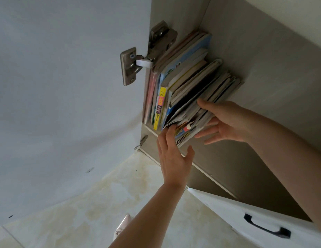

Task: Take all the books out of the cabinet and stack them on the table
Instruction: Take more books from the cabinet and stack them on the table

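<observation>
Books (pixel 183 83) stand packed on a cabinet shelf (pixel 150 130), pushed against the left wall of the compartment, beside a metal hinge (pixel 154 45).

Head view: the row fills the left end of the shelf. To the right of the row the shelf runs bare toward the far right, giving open room on that side. The open white door (pixel 57 86) stands just left of the shelf's front edge. Below, a second compartment shows dark, and a white drawer front (pixel 245 217) with a black handle (pixel 267 226) sits at lower right.

Left books stand upright: thin pink and pale spines, then a yellow spine (pixel 160 108) with printed characters. The right part of the row is a bundle of thin paperbacks (pixel 195 111) that leans out past the shelf's front edge, pages fanned, a colourful cover at the bottom.

Left hand (pixel 172 151): fingers straight and spread wide, fingertips touching the bundle's lower front edge.

Right hand (pixel 222 120): palm open and facing the bundle's right side, thumb resting on top of it, fingers extended under it.

Beige tiled floor (pixel 102 203) lies below.
</observation>
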`<control>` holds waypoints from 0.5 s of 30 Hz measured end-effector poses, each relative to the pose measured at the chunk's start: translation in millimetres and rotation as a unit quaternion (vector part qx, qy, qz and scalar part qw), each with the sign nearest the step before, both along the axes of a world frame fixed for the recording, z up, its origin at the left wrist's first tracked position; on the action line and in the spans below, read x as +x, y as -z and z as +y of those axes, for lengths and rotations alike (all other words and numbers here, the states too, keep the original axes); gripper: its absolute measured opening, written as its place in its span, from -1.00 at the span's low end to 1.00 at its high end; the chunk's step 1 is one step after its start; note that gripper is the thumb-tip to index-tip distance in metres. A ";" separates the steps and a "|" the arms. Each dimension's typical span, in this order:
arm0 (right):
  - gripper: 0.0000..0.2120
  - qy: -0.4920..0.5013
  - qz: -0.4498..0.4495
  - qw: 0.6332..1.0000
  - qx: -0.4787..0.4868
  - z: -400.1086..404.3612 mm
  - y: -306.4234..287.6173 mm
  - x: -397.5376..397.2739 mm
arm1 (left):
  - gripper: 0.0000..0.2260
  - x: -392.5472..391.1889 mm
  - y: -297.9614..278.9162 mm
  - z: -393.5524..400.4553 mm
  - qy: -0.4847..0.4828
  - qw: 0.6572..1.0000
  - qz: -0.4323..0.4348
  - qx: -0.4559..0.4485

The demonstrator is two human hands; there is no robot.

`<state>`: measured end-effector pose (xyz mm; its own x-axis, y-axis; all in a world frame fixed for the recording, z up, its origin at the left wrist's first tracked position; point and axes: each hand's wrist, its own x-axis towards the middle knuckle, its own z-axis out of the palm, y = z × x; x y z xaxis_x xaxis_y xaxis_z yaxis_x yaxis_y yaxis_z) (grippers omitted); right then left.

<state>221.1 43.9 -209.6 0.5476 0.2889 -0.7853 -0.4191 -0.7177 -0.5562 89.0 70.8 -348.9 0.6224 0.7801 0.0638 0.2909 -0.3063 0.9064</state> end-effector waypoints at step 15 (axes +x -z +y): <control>-0.57 0.050 -0.039 0.997 -0.036 -4.5 12.5 -3.1 | -0.36 6.9 8.9 12.2 0.030 0.999 -0.039 0.024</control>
